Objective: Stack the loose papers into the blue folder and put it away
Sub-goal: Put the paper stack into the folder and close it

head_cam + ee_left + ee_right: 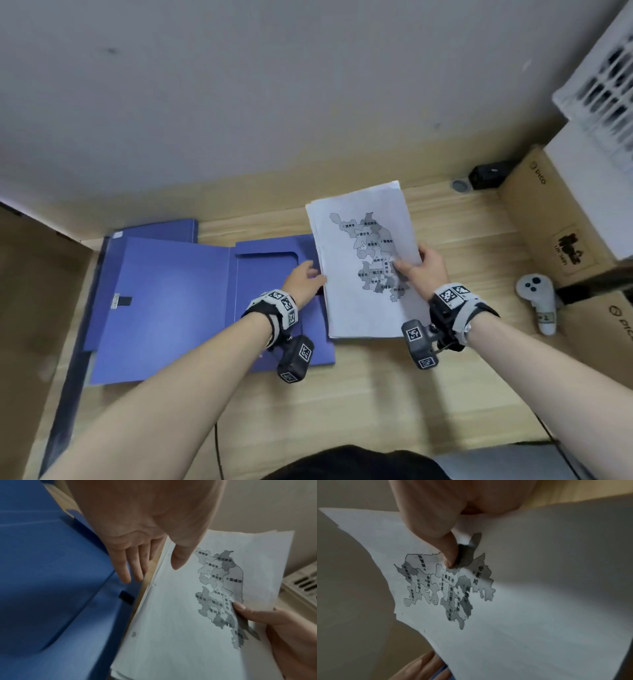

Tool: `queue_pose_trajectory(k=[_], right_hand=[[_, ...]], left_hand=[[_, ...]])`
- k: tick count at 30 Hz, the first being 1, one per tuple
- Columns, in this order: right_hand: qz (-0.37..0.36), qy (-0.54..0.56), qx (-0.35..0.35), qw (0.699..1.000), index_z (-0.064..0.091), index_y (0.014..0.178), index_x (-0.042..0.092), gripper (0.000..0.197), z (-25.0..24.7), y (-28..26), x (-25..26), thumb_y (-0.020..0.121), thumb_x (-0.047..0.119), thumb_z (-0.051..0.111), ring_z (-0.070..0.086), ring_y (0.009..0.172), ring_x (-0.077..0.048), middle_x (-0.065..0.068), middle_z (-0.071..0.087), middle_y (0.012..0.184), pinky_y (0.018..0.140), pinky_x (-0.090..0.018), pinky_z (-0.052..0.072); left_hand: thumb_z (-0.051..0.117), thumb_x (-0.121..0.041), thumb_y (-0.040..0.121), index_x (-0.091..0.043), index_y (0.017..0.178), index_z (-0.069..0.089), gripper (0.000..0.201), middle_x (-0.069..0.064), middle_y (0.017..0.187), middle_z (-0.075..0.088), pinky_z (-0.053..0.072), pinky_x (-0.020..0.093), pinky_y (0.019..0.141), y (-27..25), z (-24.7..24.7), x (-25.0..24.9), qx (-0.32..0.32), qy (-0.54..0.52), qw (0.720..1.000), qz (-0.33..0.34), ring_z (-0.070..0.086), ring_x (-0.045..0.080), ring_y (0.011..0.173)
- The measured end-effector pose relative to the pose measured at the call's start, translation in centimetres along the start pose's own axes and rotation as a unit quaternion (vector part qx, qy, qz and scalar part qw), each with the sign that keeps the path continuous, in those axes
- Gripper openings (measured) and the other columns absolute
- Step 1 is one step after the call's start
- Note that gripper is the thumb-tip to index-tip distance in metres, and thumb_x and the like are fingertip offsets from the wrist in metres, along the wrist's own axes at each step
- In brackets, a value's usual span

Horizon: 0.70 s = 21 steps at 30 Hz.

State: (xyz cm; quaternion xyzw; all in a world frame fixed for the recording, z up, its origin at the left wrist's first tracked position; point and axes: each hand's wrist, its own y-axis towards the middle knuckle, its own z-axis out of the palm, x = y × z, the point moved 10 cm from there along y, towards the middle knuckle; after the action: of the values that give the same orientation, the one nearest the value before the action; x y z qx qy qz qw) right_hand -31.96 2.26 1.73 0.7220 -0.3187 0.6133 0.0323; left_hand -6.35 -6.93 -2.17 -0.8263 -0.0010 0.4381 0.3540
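Observation:
A stack of white papers [363, 301] with a grey map printed on the top sheet is lifted off the wooden desk, right of the open blue folder [164, 308]. My right hand [419, 267] pinches the stack's right edge, thumb on the map [450, 555]. My left hand [305, 279] is beside the stack's left edge, fingers straight [130, 566], over the folder's inner pocket [51, 588]; whether it touches the papers is unclear. The papers [171, 628] overlap the folder's right side.
A second blue folder [161, 229] lies behind the open one. A white controller [537, 301] and cardboard boxes [548, 212] stand at the right, with a white crate [603, 85] above. A small black device [486, 174] sits by the wall.

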Motion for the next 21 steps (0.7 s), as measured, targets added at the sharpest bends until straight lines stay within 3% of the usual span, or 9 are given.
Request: queue_pose_trajectory(k=[2,3,5,8,11,13,15,18,21], right_hand=[[-0.025,0.029,0.029,0.999,0.058,0.108,0.012,0.029,1.8,0.1,3.3,0.084,0.006,0.072,0.070,0.076,-0.022,-0.011,0.069,0.099,0.061,-0.029,0.059],[-0.034,0.037,0.040,0.998,0.058,0.110,0.010,0.031,2.8,0.2,4.7,0.084,0.005,0.073,0.070,0.077,-0.022,-0.012,0.069,0.100,0.062,-0.029,0.060],[-0.052,0.046,0.056,0.996,0.058,0.114,0.005,0.034,4.8,0.0,7.2,0.083,0.001,0.072,0.069,0.075,-0.022,-0.013,0.069,0.099,0.063,-0.028,0.060],[-0.062,0.067,0.076,0.993,0.062,0.106,0.002,0.027,7.3,-0.6,9.4,0.081,-0.004,0.072,0.071,0.070,-0.019,-0.014,0.071,0.094,0.061,-0.024,0.058],[-0.058,0.062,0.092,0.992,0.068,0.092,0.008,0.019,9.1,-1.7,9.4,0.078,-0.006,0.070,0.070,0.071,-0.016,-0.006,0.074,0.084,0.057,-0.018,0.053],[-0.054,0.052,0.115,0.990,0.071,0.095,0.006,0.023,10.4,-2.6,8.5,0.073,-0.001,0.074,0.069,0.077,-0.019,-0.006,0.075,0.086,0.058,-0.018,0.052],[-0.046,0.065,0.142,0.987,0.071,0.101,0.006,0.034,11.6,-3.7,7.7,0.069,0.002,0.081,0.072,0.079,-0.015,-0.007,0.075,0.092,0.062,-0.019,0.054],[-0.032,0.096,0.145,0.984,0.067,0.106,-0.003,0.038,12.5,-4.5,7.1,0.070,-0.007,0.080,0.072,0.071,-0.006,-0.016,0.072,0.096,0.060,-0.018,0.054],[-0.044,0.101,0.137,0.984,0.070,0.103,0.002,0.044,12.5,-4.5,7.3,0.062,0.000,0.084,0.073,0.079,-0.016,-0.017,0.074,0.100,0.065,-0.026,0.057]], left_hand=[[0.064,-0.021,0.091,-0.005,0.152,0.022,0.075,0.008,0.146,0.047,0.047,0.030,0.099,-0.2,-2.2,-1.6,-0.003,-0.086,0.996,0.014,0.052,0.023,0.127],[0.065,-0.015,0.090,-0.003,0.148,0.031,0.068,0.010,0.143,0.052,0.050,0.028,0.092,-0.2,-3.4,-2.5,-0.010,-0.134,0.991,0.025,0.057,0.023,0.119],[0.066,-0.001,0.086,0.000,0.131,0.051,0.048,0.018,0.132,0.062,0.053,0.037,0.091,-1.0,-6.5,-3.8,-0.048,-0.234,0.970,0.044,0.064,0.027,0.106],[0.064,0.007,0.083,0.001,0.118,0.060,0.036,0.017,0.116,0.069,0.054,0.040,0.090,-2.7,-10.7,-4.2,-0.103,-0.328,0.937,0.057,0.068,0.030,0.096],[0.065,0.010,0.076,-0.005,0.103,0.065,0.031,0.012,0.103,0.071,0.056,0.038,0.087,-5.0,-13.0,-3.7,-0.123,-0.314,0.938,0.085,0.067,0.028,0.094],[0.066,0.011,0.075,-0.009,0.095,0.067,0.028,0.005,0.094,0.072,0.057,0.026,0.075,-6.4,-13.0,-2.7,-0.122,-0.265,0.951,0.101,0.067,0.022,0.088],[0.067,0.012,0.077,-0.013,0.093,0.069,0.030,-0.001,0.091,0.072,0.054,0.016,0.067,-7.3,-12.1,-1.3,-0.110,-0.240,0.959,0.103,0.067,0.014,0.084],[0.071,0.011,0.076,-0.020,0.091,0.069,0.034,0.001,0.093,0.072,0.053,0.022,0.073,-7.8,-11.2,0.0,-0.111,-0.248,0.956,0.107,0.067,0.012,0.083],[0.071,0.010,0.076,-0.020,0.089,0.070,0.033,-0.002,0.091,0.073,0.054,0.013,0.067,-7.8,-11.3,-0.2,-0.115,-0.250,0.954,0.117,0.068,0.008,0.080]])
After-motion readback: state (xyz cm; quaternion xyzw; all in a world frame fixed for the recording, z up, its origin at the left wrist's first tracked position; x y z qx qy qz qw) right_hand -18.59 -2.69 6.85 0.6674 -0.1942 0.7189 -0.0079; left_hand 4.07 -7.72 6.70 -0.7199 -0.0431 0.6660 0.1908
